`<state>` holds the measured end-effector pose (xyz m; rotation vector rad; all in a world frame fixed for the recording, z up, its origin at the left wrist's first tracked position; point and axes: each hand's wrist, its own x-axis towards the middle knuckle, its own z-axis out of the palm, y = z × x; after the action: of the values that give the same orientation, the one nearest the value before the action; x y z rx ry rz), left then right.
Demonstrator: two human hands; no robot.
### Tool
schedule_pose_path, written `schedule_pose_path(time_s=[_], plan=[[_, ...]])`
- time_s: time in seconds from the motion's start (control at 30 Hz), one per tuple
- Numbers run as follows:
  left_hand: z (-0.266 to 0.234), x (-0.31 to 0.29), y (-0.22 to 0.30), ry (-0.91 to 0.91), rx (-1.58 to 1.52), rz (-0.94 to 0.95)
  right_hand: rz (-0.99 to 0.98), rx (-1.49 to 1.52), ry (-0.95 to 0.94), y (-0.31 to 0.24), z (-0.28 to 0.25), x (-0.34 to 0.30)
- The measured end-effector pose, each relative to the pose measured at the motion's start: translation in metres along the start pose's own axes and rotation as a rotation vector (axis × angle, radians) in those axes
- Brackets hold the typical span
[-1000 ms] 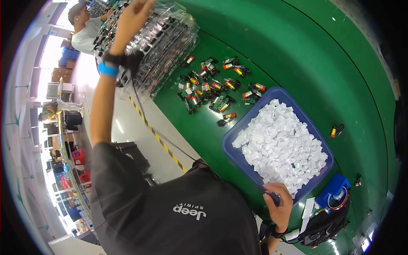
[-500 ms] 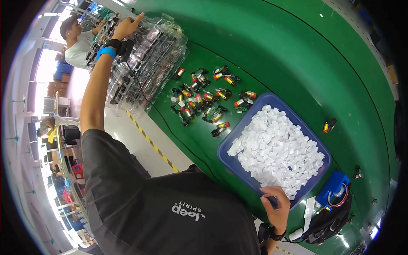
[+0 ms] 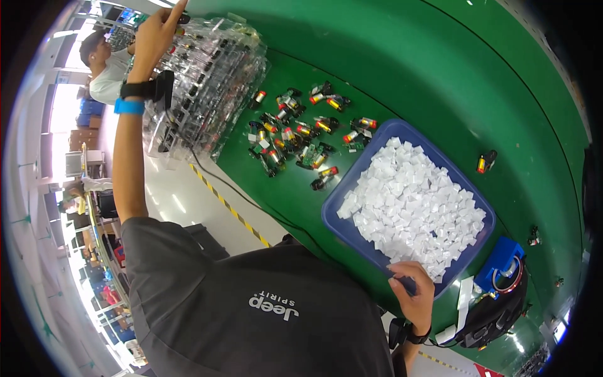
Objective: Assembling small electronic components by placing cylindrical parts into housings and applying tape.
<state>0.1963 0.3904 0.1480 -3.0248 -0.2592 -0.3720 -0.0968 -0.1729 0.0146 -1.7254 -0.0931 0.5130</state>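
Note:
At the upper left, my left hand (image 3: pixel 156 39) is over a stack of clear plastic trays (image 3: pixel 217 81) holding small dark parts. One digit stretches out beside a small dark part (image 3: pixel 183 19); the other fingers are hidden, so a grip cannot be made out. My right hand (image 3: pixel 416 292) hovers at the near rim of a blue plastic bin (image 3: pixel 355 242). Its thumb and forefinger are curved with a gap between them, and nothing shows in it. Small white square pieces (image 3: pixel 411 201) fill the bin in a loose heap.
Several small circuit-board assemblies with red-and-yellow cylinders (image 3: pixel 289 135) lie scattered on the green table (image 3: pixel 440 81). A lone assembly (image 3: pixel 485 161) lies right of the bin. A blue fixture (image 3: pixel 496 270) stands beside a black bag (image 3: pixel 496 320). A cable (image 3: pixel 251 204) trails from my left wrist. Another person (image 3: pixel 108 69) works beyond the trays.
My left hand has shifted left and up over the trays, and its arm is straighter. My right hand stays by the bin's rim in much the same pose. The whole view has shifted slightly.

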Motion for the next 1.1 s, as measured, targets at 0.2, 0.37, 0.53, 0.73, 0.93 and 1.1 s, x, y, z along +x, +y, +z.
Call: schedule_pose_path(time_s=[0.2,0.37,0.53,0.73,0.93,1.1], plan=[[0.004,-0.087,0.153,-0.041,-0.333,0.443,-0.007,0.01,-0.02,0.004,-0.006,-0.005],[0.066,-0.143,0.207,-0.198,-0.218,0.685,-0.071,-0.015,-0.001,0.007,-0.013,-0.008],[0.079,-0.165,0.189,-0.002,-0.347,0.828,-0.051,-0.023,-0.022,0.002,-0.013,-0.013],[-0.02,-0.107,0.055,0.161,-0.525,0.135,-0.006,-0.031,0.004,0.006,-0.008,-0.009],[-0.037,-0.046,-0.257,0.17,-0.235,-0.284,-0.021,-0.003,-0.083,-0.001,0.003,0.008],[0.067,-0.032,-0.319,0.005,-0.023,-0.353,-0.03,-0.038,-0.089,-0.017,0.022,0.02]])
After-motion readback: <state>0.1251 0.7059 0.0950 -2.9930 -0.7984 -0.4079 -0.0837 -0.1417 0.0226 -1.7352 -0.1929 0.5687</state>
